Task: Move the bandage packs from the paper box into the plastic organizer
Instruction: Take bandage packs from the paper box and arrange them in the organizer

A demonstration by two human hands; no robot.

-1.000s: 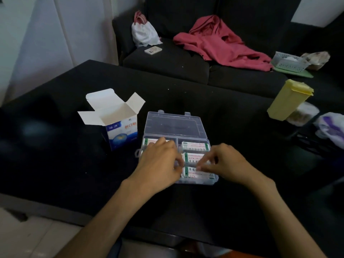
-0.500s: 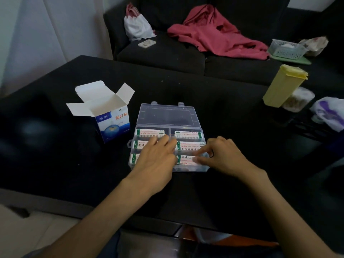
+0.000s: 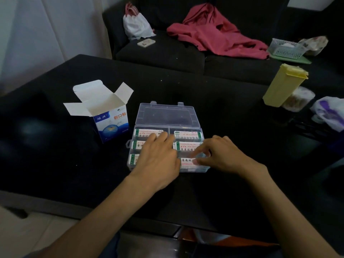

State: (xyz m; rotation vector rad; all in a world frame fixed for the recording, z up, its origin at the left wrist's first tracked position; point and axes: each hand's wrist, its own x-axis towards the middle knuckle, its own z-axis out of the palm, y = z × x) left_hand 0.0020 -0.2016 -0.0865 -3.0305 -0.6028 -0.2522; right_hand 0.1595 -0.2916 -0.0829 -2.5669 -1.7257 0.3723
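Left-hand fingers (image 3: 160,138) lay straight on the bandage packs (image 3: 188,135) in the plastic organizer (image 3: 167,116); right-hand fingers (image 3: 200,161) pinched the nearest pack. All six compartments held packs. Left of the fingers, the paper box (image 3: 104,116) looked empty, though its bottom was hidden. A yellow container (image 3: 283,84) stood well right on the counter (image 3: 55,164).

A black counter (image 3: 55,146) fills the middle of the frame. Behind it, along the top, stands a dark sofa (image 3: 162,53) with a red garment (image 3: 214,32), a white bag (image 3: 136,27) and a phone (image 3: 146,42) on it. At right are a mesh basket (image 3: 286,48), a tilted yellow container (image 3: 283,84) and a purple-printed plastic bag (image 3: 329,112).
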